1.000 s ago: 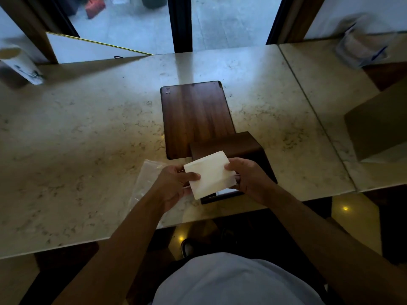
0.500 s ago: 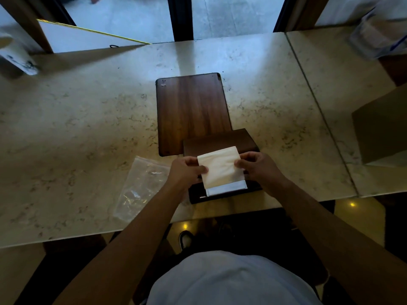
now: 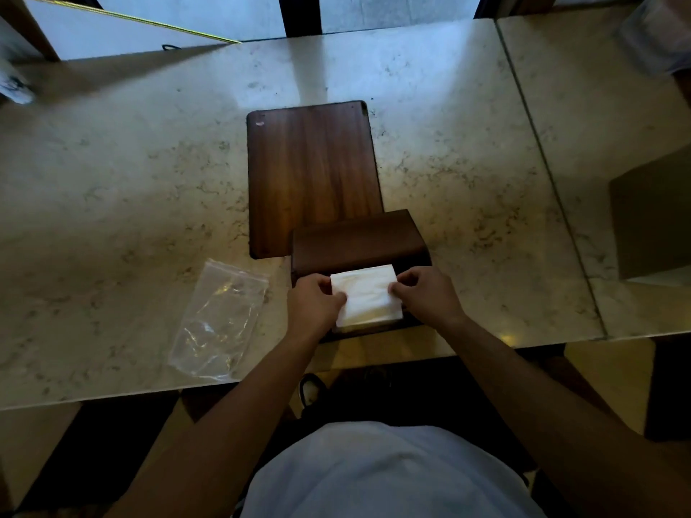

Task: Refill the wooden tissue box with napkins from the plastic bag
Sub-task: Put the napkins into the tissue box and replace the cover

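Head view: left hand [image 3: 313,301], right hand [image 3: 426,293] pinch napkins [image 3: 366,295] at each side, seating stack in wooden box [image 3: 359,239]. Plastic bag [image 3: 220,319] looks empty. Next: press flat, release, refit lid [image 3: 312,173].

Both forearms are bare from wrist to elbow, with no sleeve, watch, bracelet or ring to be seen. The left hand [image 3: 316,306] and the right hand [image 3: 426,299] are uncovered, without gloves. At 6 o'clock in the frame a light grey-blue shirt [image 3: 389,476] covers the torso, plain and smooth, with no print or buttons showing. Just above it, toward 12 o'clock, a dark shoe with a white toe cap [image 3: 309,391] shows on the floor beneath the table edge.
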